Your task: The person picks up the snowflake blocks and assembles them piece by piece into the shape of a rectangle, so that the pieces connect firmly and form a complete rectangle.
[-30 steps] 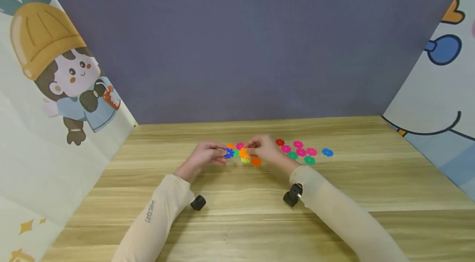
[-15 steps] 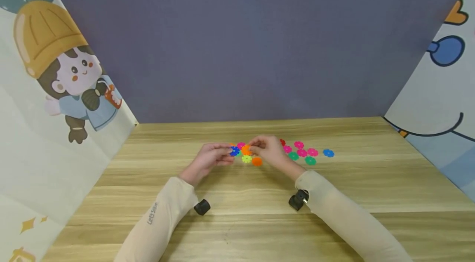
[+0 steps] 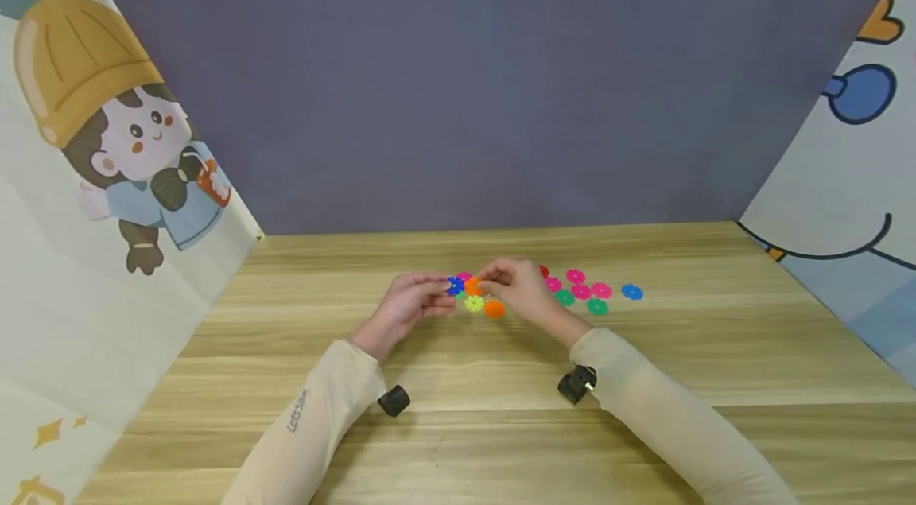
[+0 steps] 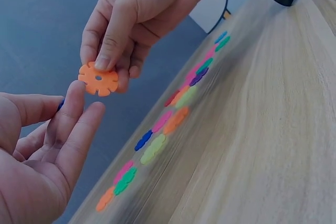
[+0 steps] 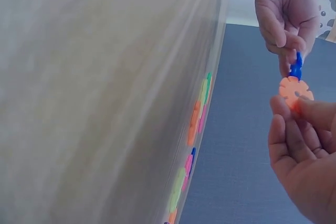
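Observation:
My left hand pinches a dark blue notched flower-shaped disc between thumb and fingers. Opposite it, my right hand pinches an orange disc of the same kind. Both discs are held up above the table. In the right wrist view the blue one, seen edge-on, meets the orange one's rim; how deeply they fit together cannot be made out. Fingers of the left hand hide most of the blue disc in the left wrist view. Beneath the hands lie a yellow-green disc and another orange disc.
Several loose discs lie flat on the wooden table, including pink, green and light blue ones at the right. A grey-blue panel stands behind the table. Printed sheets border the sides.
The left hand has moved right, bringing the blue disc up to the orange disc. My right hand has stayed almost in place, with its grip kept. Loose discs have not visibly moved.

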`<act>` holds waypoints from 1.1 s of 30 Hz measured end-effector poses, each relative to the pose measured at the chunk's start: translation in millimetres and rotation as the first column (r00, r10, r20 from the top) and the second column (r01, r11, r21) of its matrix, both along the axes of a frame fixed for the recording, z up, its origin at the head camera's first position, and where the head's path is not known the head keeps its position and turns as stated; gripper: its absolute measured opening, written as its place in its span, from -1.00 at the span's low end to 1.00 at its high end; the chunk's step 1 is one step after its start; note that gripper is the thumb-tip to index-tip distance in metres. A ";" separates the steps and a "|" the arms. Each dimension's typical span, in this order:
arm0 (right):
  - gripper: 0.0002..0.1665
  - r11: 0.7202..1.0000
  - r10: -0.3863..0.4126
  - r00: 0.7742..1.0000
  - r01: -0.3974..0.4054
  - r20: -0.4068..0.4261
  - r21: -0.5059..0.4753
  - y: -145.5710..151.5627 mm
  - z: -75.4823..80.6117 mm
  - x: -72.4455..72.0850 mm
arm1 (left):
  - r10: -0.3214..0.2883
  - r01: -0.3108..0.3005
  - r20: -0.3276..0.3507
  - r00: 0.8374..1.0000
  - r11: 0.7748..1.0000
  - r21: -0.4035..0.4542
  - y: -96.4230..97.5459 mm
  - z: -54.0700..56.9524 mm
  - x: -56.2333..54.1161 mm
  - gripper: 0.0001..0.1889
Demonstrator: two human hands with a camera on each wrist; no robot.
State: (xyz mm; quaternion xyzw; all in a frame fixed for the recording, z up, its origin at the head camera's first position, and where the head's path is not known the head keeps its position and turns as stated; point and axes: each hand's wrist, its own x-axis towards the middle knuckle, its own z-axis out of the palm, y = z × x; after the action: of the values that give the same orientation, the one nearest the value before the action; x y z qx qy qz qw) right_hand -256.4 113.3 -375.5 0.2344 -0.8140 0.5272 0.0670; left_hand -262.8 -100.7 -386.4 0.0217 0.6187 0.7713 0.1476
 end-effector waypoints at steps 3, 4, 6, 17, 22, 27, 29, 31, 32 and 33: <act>-0.91 1.000 -0.005 1.000 0.005 -0.023 0.011 -0.6 1.5 2.9 | -0.008 0.008 -0.007 1.000 1.000 -0.001 0.1 0.4 1.0 -0.62; -0.91 1.000 -0.007 1.000 0.007 -0.029 0.018 -0.8 1.8 3.8 | -0.010 0.010 -0.007 1.000 1.000 -0.002 0.1 0.6 1.5 -0.62; -0.90 0.999 -0.010 0.999 0.012 -0.044 0.041 -1.8 1.8 4.9 | -0.015 0.015 -0.006 1.000 1.000 -0.003 0.3 0.8 2.6 -0.63; -0.89 0.994 -0.034 0.997 0.041 -0.071 0.099 -6.0 4.2 13.7 | -0.021 0.021 -0.022 1.000 1.000 0.016 2.2 -1.8 11.6 -0.63; -0.91 0.993 -0.042 0.992 0.054 -0.116 0.107 -7.5 8.4 18.2 | -0.012 0.013 -0.019 1.000 0.998 0.055 4.6 2.3 17.0 -0.66; -0.92 0.991 -0.048 0.989 0.065 -0.141 0.115 -9.0 12.7 22.6 | -0.014 0.015 -0.017 1.000 0.998 0.060 4.6 5.7 20.6 -0.68; -0.91 0.991 -0.049 0.990 0.064 -0.129 0.113 -9.3 12.3 23.4 | -0.025 0.026 -0.016 1.000 0.998 0.048 4.2 6.5 21.4 -0.68; -0.90 0.992 -0.047 0.992 0.060 -0.114 0.110 -9.5 10.8 23.6 | -0.040 0.040 -0.012 0.999 0.999 0.035 3.2 6.7 22.2 -0.68; -0.90 0.992 -0.047 0.993 0.059 -0.108 0.109 -9.7 9.8 23.7 | -0.048 0.048 -0.011 0.999 0.998 0.028 2.6 6.5 22.5 -0.67; -0.90 0.992 -0.047 0.994 0.058 -0.101 0.109 -9.8 8.9 23.9 | -0.055 0.055 -0.011 0.998 0.998 0.021 1.8 6.1 22.7 -0.66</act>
State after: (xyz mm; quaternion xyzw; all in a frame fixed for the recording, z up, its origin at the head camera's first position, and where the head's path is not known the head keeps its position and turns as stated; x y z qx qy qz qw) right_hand -232.6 103.5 -366.6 0.2418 -0.8438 0.4669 0.1076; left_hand -240.1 -98.9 -380.3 0.0444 0.6103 0.7734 0.1653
